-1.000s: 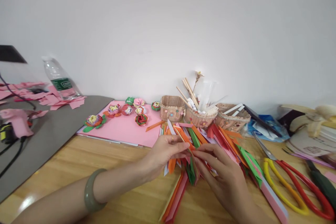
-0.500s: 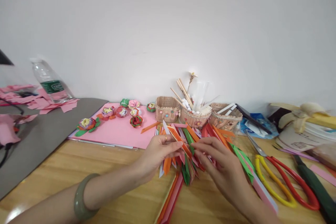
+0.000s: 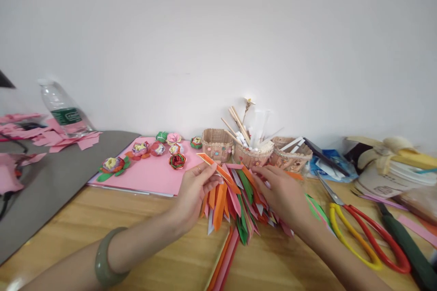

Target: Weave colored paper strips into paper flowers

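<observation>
Since the earlier frame, your right hand [image 3: 282, 191] has shifted up and away from the orange folded strip [image 3: 220, 173]. In the head view, your left hand [image 3: 193, 195] pinches that strip at centre; your right fingers bend over the colourful paper pile [image 3: 242, 218], their grip unclear.

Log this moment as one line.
left hand: fingers pinching folded orange paper strip | right hand: at multicoloured folded-paper pile | red-yellow-handled scissors: untouched

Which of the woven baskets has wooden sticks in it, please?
The middle basket: wooden sticks rise from it. None show in the left basket; the right basket holds white strips.
</observation>
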Tool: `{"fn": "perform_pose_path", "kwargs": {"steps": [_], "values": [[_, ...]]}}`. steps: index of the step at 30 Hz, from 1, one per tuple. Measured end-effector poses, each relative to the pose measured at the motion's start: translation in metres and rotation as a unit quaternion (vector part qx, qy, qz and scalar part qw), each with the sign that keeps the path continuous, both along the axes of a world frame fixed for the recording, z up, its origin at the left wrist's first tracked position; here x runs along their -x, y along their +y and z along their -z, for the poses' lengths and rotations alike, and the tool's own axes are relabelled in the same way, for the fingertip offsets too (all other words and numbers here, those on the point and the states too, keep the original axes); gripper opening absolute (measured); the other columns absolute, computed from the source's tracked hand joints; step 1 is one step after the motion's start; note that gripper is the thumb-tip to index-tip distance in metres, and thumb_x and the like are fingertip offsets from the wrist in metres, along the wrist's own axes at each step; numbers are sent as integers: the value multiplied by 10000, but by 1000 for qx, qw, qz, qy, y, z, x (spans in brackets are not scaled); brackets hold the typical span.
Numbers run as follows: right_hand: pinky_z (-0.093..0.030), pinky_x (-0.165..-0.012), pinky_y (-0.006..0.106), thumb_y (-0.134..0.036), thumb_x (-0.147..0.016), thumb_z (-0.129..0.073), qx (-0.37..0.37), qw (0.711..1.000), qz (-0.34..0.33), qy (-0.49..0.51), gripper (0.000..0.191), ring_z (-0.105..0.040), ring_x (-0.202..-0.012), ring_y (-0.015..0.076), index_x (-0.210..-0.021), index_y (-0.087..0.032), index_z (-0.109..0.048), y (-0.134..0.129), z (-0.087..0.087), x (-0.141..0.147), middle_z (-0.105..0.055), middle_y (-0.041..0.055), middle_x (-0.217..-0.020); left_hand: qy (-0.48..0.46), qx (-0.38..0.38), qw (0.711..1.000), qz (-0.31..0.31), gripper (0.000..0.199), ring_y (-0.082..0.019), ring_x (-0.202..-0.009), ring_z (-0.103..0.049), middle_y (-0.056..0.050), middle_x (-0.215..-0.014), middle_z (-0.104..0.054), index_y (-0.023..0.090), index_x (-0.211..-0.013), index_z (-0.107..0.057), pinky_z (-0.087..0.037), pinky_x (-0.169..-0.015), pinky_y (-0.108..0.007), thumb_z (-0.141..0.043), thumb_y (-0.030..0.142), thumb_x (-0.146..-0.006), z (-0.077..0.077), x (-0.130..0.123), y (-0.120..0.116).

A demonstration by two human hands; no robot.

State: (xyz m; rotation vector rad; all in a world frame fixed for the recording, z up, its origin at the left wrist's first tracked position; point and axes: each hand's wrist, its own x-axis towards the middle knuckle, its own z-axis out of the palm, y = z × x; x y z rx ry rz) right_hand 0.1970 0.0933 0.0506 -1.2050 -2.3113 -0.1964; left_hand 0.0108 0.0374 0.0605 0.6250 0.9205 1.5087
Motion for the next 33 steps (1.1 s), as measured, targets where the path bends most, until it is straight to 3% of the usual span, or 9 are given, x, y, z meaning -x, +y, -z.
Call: {"fn": "perform_pose_path", "kwargs": {"steps": [4, 7, 11, 16, 19, 25, 30, 33], "values": [[-443, -598, 268, -211, -850, -482, -29, 998, 1, -51, 249, -609, -856, 221, -1053, -198, -626, 12, 3, 23, -684, 74, -921, -9, 12, 999, 35, 156, -88, -694, -589, -28, -751, -654, 120, -764, -668, -462, -717, -202, -670, 262, -700, 1, -2, -1], [-405, -528, 244, -179, -830, -515, -50, 997, 0, -66, 195, -619, -778, 200, -940, -206, -674, 19, 4, 30, -700, 57, -835, -4, 14, 998, 54, 182, -95, -703, -588, -32, -764, -652, 124, -787, -662, -457, -712, -209, -673, 282, -696, 3, -3, -2], [-384, -528, 237, -201, -821, -537, -92, 995, 17, -37, 162, -621, -760, 189, -854, -227, -694, 16, -4, 23, -712, 26, -812, 25, 21, 997, 70, 213, -107, -712, -580, -41, -766, -635, 121, -801, -647, -447, -677, -214, -655, 313, -711, 6, -1, -1], [-424, -568, 249, -227, -833, -514, -158, 985, 41, 47, 185, -624, -705, 180, -830, -190, -695, 2, -13, 6, -712, 35, -764, 41, 22, 995, 93, 241, -141, -783, -580, -68, -813, -629, 108, -808, -642, -448, -743, -258, -632, 335, -729, 9, -1, -1], [-455, -652, 273, -226, -816, -546, -195, 977, 16, 79, 159, -607, -717, 184, -784, -168, -691, -6, -14, 1, -705, 42, -738, 40, 22, 992, 120, 236, -143, -781, -583, -72, -819, -638, 109, -794, -649, -449, -764, -269, -643, 333, -721, 11, -2, -2], [-470, -635, 288, -120, -765, -612, -235, 964, -61, 109, 76, -588, -647, 164, -809, -158, -661, -27, -11, 5, -681, 56, -702, 9, 16, 986, 163, 228, -136, -740, -594, -84, -819, -659, 94, -808, -669, -459, -785, -277, -655, 300, -711, 9, -6, -5], [-480, -612, 273, -23, -754, -590, -174, 957, -181, 143, 205, -588, -690, 155, -893, -172, -607, -45, -3, 11, -650, 54, -749, -15, 29, 989, 144, 215, -131, -709, -593, -68, -756, -650, 88, -757, -671, -469, -772, -271, -703, 278, -662, 5, -7, -5], [-491, -620, 271, -3, -755, -574, -160, 953, -188, 178, 231, -588, -720, 153, -912, -172, -598, -48, 2, 11, -630, 59, -785, -21, 24, 989, 146, 221, -127, -708, -590, -68, -762, -648, 83, -766, -670, -471, -765, -265, -704, 274, -661, 5, -7, -4]]}}
